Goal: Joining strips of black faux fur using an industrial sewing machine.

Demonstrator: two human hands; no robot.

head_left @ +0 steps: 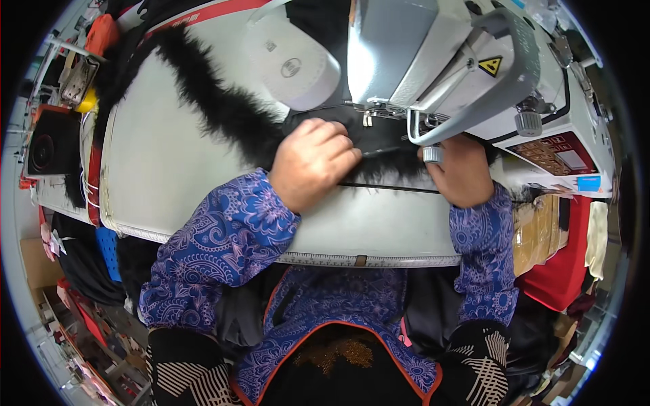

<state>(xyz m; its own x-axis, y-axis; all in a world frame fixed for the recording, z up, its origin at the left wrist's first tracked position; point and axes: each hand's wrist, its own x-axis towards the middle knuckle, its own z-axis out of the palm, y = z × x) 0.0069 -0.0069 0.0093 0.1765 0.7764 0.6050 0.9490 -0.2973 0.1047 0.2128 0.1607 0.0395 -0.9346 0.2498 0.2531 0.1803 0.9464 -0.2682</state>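
Observation:
My left hand (315, 162) lies on the sewing table, its fingers curled down onto a strip of black fur trim (223, 108). The trim runs from the far left of the table, passes under this hand and continues toward the needle area of the sewing machine (420, 61). Dark fabric (382, 135) lies flat beside the trim, under the machine head. A thin dark line extends from my left fingertips; I cannot make out what it is. My right hand (464, 176) is beside the presser area, its thumb near the fur and its fingers mostly hidden behind the machine's grey guard and knob.
The pale sewing table (176, 155) has a ruler strip (406, 261) along its front edge. A white round-ended device (298, 68) stands left of the machine head. A control panel (555, 154) is at the right. A black speaker (51, 142) sits far left, a cardboard package (538, 233) at right.

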